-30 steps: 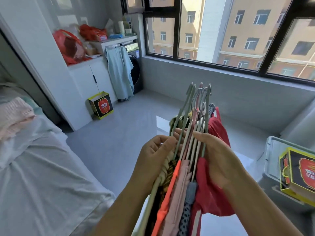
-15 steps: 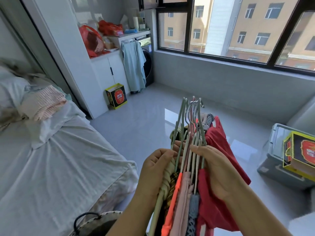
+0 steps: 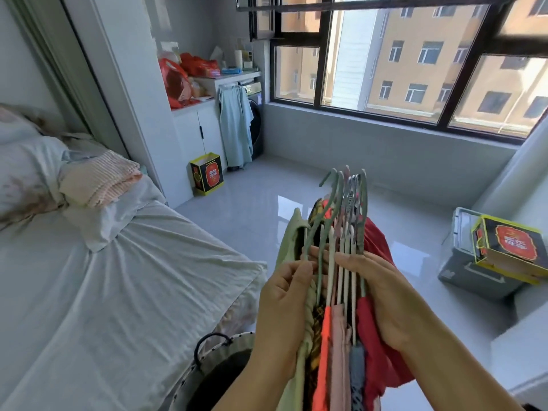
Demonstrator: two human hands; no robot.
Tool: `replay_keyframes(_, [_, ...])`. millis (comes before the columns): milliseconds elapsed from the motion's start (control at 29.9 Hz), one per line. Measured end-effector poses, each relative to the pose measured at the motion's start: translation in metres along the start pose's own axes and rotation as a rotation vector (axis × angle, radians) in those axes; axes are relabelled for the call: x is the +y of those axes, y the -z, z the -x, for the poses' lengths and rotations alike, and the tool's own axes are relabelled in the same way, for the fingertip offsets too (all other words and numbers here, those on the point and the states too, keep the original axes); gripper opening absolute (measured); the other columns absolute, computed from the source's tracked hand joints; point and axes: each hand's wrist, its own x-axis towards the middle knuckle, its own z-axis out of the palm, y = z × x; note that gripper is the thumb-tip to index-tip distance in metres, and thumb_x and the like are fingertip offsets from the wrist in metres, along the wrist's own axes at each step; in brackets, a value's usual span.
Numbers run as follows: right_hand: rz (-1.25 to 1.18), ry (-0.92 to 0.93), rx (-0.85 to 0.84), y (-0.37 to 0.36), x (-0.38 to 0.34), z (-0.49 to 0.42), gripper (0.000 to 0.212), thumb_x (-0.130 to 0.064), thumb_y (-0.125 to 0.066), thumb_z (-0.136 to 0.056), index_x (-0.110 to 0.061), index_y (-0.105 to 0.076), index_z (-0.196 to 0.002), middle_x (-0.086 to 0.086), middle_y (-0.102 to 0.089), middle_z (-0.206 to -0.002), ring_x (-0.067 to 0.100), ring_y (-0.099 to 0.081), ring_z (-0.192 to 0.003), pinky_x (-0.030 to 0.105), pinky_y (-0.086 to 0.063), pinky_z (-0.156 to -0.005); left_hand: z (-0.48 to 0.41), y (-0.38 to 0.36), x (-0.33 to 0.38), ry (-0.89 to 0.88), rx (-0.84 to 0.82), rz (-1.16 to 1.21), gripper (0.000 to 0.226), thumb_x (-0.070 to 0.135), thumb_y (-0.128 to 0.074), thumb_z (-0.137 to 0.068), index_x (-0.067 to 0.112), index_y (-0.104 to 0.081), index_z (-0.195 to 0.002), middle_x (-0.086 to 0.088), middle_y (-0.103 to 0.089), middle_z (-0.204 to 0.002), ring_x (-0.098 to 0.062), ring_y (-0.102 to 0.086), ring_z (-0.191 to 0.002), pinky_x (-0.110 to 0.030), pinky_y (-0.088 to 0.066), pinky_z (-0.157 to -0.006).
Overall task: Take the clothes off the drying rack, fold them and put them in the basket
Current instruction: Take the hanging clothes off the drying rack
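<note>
Holding a bunch of clothes on hangers, the left hand and right hand squeeze it between them, above the basket by the bed.

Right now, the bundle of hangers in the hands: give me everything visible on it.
The bundle of hangers is a tight stack of thin hangers, plastic-looking, in sage green, pink, white and grey-blue, hooks pointing up and away, roughly aligned. Each carries a garment: pale green, a dark yellow-patterned one, orange, pink, a blue patterned one, red. The left hand and the right hand press it from either side; the left fingers part the green hangers. It is held in the air beside the bed, above the basket.
</note>
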Motion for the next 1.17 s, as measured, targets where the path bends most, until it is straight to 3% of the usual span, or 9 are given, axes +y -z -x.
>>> replay_keyframes(134, [0.067,-0.002,0.014,-0.047,0.023,0.037,0.033,-0.017,-0.075,-0.064,0.002,-0.069,-0.091,0.023,-0.069,-0.088,0.029,-0.065,-0.071,0.034,-0.056,-0.064,0.045,0.040,0.009,-0.001,0.021,0.003,0.025,0.023,-0.048,-0.095,0.009,-0.069,-0.094,-0.010,-0.073,-0.093,-0.026,-0.068,-0.093,-0.045,-0.051,-0.090])
replay_keyframes(267, [0.060,0.018,-0.026,-0.093,0.053,0.083,0.021,-0.021,-0.066,-0.063,-0.009,-0.074,-0.078,0.014,-0.069,-0.075,0.020,-0.065,-0.060,0.027,-0.055,-0.056,0.100,0.087,0.014,0.019,0.028,0.041,0.028,0.024,-0.047,-0.095,0.007,-0.068,-0.094,-0.005,-0.070,-0.076,-0.022,-0.065,-0.068,-0.029,-0.053,-0.063])
replay_keyframes(334, [0.065,0.029,-0.060,-0.115,0.068,0.109,0.016,-0.021,-0.064,-0.065,-0.011,-0.073,-0.075,0.006,-0.068,-0.067,0.015,-0.064,-0.056,0.024,-0.053,-0.053,0.129,0.111,0.017,0.049,-0.002,0.079,0.030,0.024,-0.045,-0.096,0.005,-0.068,-0.096,-0.009,-0.072,-0.083,-0.023,-0.067,-0.073,-0.028,-0.054,-0.066])
replay_keyframes(468, [0.168,0.032,-0.068,-0.158,0.093,0.147,0.028,-0.026,-0.069,-0.064,-0.012,-0.068,-0.088,-0.001,-0.070,-0.069,0.010,-0.066,-0.062,0.025,-0.051,-0.060,0.178,0.160,0.029,0.131,-0.082,0.145,0.031,0.025,-0.044,-0.096,0.008,-0.068,-0.084,0.000,-0.066,-0.060,-0.010,-0.061,-0.050,-0.019,-0.048,-0.049])
replay_keyframes(501, [0.189,0.024,-0.068,-0.170,0.098,0.153,0.031,-0.026,-0.073,-0.065,-0.011,-0.068,-0.092,0.000,-0.071,-0.071,0.010,-0.067,-0.063,0.025,-0.051,-0.061,0.187,0.173,0.032,0.144,-0.093,0.149,0.032,0.024,-0.044,-0.096,0.008,-0.069,-0.083,-0.002,-0.066,-0.061,-0.010,-0.062,-0.051,-0.020,-0.048,-0.050])
replay_keyframes(668, [0.229,-0.010,-0.085,-0.238,0.113,0.176,0.028,-0.026,-0.070,-0.063,-0.010,-0.070,-0.085,0.005,-0.069,-0.067,0.014,-0.065,-0.057,0.024,-0.051,-0.054,0.223,0.238,0.057,0.111,-0.064,0.175,0.033,0.022,-0.043,-0.095,0.006,-0.071,-0.102,-0.016,-0.070,-0.104,-0.029,-0.065,-0.101,-0.042,-0.047,-0.095])
replay_keyframes(769, [0.219,-0.003,-0.095,-0.287,0.125,0.181,0.010,-0.022,-0.076,-0.062,-0.014,-0.073,-0.068,0.007,-0.067,-0.063,0.017,-0.062,-0.052,0.023,-0.052,-0.051,0.237,0.282,0.071,0.094,-0.068,0.194,0.033,0.024,-0.045,-0.091,0.007,-0.073,-0.096,-0.016,-0.071,-0.102,-0.029,-0.066,-0.100,-0.041,-0.048,-0.093])
replay_keyframes(869, [0.235,-0.004,-0.096,-0.344,0.146,0.178,0.010,-0.021,-0.076,-0.063,-0.013,-0.073,-0.067,0.009,-0.066,-0.064,0.018,-0.061,-0.050,0.024,-0.052,-0.051,0.244,0.340,0.088,0.053,-0.061,0.171,0.034,0.019,-0.042,-0.094,0.009,-0.075,-0.090,-0.013,-0.073,-0.096,-0.025,-0.068,-0.095,-0.033,-0.054,-0.084])
replay_keyframes(1170, [0.126,-0.002,-0.103,-0.543,0.222,0.136,0.012,-0.021,-0.064,-0.061,-0.010,-0.068,-0.065,0.005,-0.063,-0.054,0.014,-0.060,-0.044,0.019,-0.048,-0.045,0.234,0.546,0.140,0.036,-0.046,0.142,0.030,0.019,-0.043,-0.095,0.011,-0.072,-0.093,-0.009,-0.073,-0.097,-0.024,-0.067,-0.098,-0.035,-0.051,-0.088])
